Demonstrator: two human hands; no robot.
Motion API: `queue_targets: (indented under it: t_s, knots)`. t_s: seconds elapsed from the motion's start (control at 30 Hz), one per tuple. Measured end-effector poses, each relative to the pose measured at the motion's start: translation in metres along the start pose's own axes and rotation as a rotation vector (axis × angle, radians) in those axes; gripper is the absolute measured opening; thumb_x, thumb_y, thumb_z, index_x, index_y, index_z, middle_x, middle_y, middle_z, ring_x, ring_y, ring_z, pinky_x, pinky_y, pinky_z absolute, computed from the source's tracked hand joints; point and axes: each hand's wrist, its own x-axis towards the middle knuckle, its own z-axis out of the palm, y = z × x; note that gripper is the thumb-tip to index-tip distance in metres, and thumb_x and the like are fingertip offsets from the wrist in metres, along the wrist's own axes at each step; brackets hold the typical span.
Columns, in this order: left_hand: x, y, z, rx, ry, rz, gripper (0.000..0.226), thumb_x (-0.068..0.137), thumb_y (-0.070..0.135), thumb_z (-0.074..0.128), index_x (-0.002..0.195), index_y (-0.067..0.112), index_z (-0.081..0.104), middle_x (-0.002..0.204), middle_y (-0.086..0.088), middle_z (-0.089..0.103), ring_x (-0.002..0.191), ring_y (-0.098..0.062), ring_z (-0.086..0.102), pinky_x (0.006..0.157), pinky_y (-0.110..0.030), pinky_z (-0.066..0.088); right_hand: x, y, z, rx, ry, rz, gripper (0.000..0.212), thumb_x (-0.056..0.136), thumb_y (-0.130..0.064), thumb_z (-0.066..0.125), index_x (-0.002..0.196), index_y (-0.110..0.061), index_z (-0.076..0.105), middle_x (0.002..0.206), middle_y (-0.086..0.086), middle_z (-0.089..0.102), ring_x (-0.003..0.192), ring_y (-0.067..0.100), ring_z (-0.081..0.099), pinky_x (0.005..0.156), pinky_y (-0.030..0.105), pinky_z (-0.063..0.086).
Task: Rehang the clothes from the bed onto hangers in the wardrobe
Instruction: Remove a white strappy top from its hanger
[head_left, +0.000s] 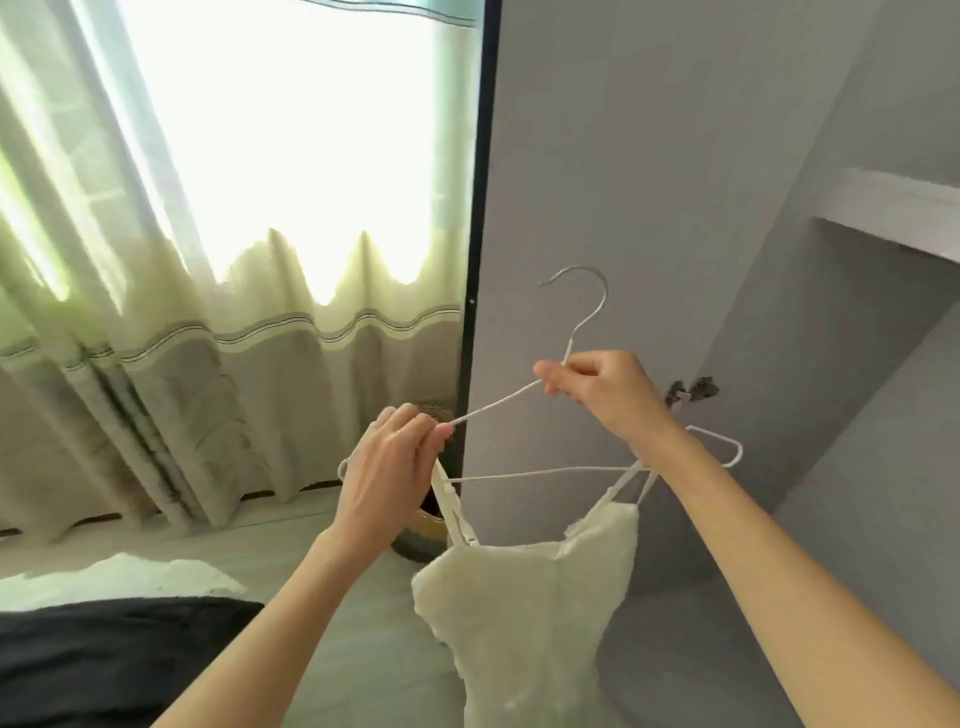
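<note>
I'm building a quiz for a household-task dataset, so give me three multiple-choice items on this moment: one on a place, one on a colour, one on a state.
1. Where does the right hand hold the hanger?
A. at the tip of the hook
B. at the neck, just under the hook
C. on the bottom bar

2. What colour is the strappy garment?
A. cream white
B. navy
C. red

3. How is the left hand engaged?
A. hanging idle
B. flat on the bed
C. pinching the hanger's left arm by a strap

Answers: 1 B, its fingers close where the hook meets the shoulders. 2 A, the fabric is pale cream. 3 C, its fingertips grip the wire there.
</note>
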Motion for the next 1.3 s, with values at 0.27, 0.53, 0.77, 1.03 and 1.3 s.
queue_targets:
  t_s: [0.27, 0.53, 0.77, 1.03, 1.3]
  knots:
    - [-0.046, -0.039, -0.086, 0.282, 0.243, -0.316, 0.040, 0.092, 0.038, 0.039, 0.068, 0.014, 0.060, 0.065, 0.006, 0.052, 0.062, -0.015, 0.047, 0.064, -0.029, 0.037, 0.025, -0.005, 0.087, -0.117, -0.062, -0.431, 0.020, 0.089, -0.034, 0.057, 0.093, -0.017, 0.067, 0.089, -0.006, 0.064, 0.081, 0.009, 0.056, 0.074, 0.017, 0.043]
    - [-0.112, -0.014, -0.154, 0.558, 0.524, -0.598, 0.040, 0.091, 0.039, 0.040, 0.071, 0.012, 0.062, 0.067, 0.009, 0.048, 0.064, -0.013, 0.046, 0.069, -0.025, 0.032, 0.026, -0.022, 0.146, -0.112, -0.033, -0.732, 0.016, 0.092, -0.022, 0.057, 0.089, -0.012, 0.069, 0.084, 0.002, 0.070, 0.084, 0.024, 0.062, 0.083, 0.023, 0.024]
    - [-0.177, 0.050, -0.191, 0.702, 0.734, -0.808, 0.029, 0.089, 0.035, 0.045, 0.062, 0.026, 0.050, 0.060, 0.011, 0.046, 0.062, -0.015, 0.045, 0.070, -0.040, 0.040, -0.010, -0.067, 0.183, 0.108, -0.178, -0.931, 0.017, 0.088, -0.024, 0.062, 0.080, -0.010, 0.067, 0.077, 0.004, 0.065, 0.080, 0.023, 0.058, 0.079, 0.025, 0.027]
    - [-0.226, 0.110, -0.241, 0.960, 0.927, -0.946, 0.050, 0.087, 0.042, 0.037, 0.060, 0.004, 0.055, 0.060, -0.005, 0.052, 0.061, -0.025, 0.048, 0.070, -0.033, 0.031, -0.069, -0.123, 0.211, 0.377, -0.239, -1.018, 0.026, 0.088, -0.030, 0.055, 0.098, -0.008, 0.066, 0.104, 0.009, 0.062, 0.103, 0.026, 0.051, 0.094, 0.032, 0.031]
    - [-0.269, 0.132, -0.304, 1.101, 0.993, -1.008, 0.042, 0.087, 0.035, 0.041, 0.059, 0.008, 0.056, 0.062, -0.008, 0.055, 0.065, -0.026, 0.051, 0.074, -0.038, 0.037, -0.165, -0.076, 0.269, 0.406, -0.773, -0.834, 0.080, 0.082, -0.037, 0.067, 0.145, -0.011, 0.025, 0.153, -0.002, 0.019, 0.141, 0.011, 0.016, 0.110, 0.025, 0.019]
